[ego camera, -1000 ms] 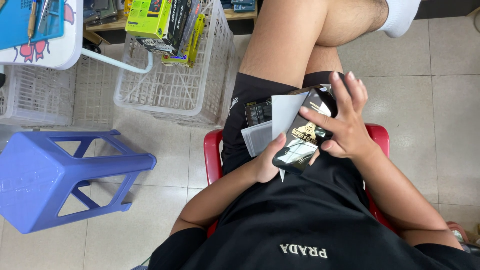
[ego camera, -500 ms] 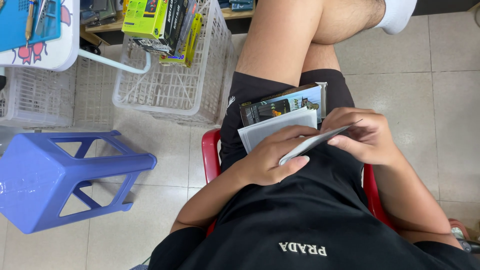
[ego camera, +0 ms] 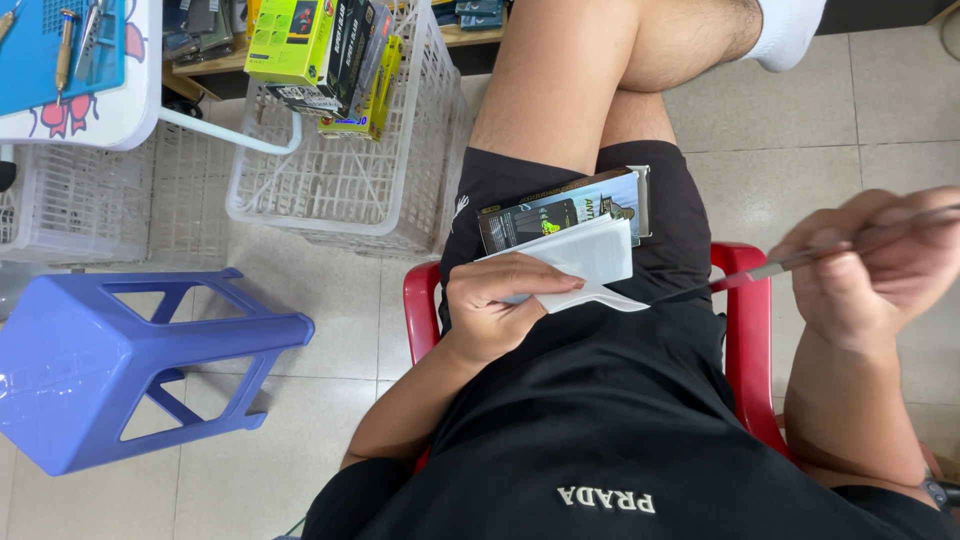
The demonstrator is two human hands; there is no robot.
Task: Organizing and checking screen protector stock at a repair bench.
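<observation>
While the left hand pinches a white sleeve on the lap, beside a dark printed packet, the right hand is out past the red chair's right edge, fingers clamped on a thin flat sheet.

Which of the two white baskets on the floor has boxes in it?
The white basket nearer the person's knee: it holds the yellow-green box and other packages. The white basket at the left edge, under the small table, shows none.
</observation>
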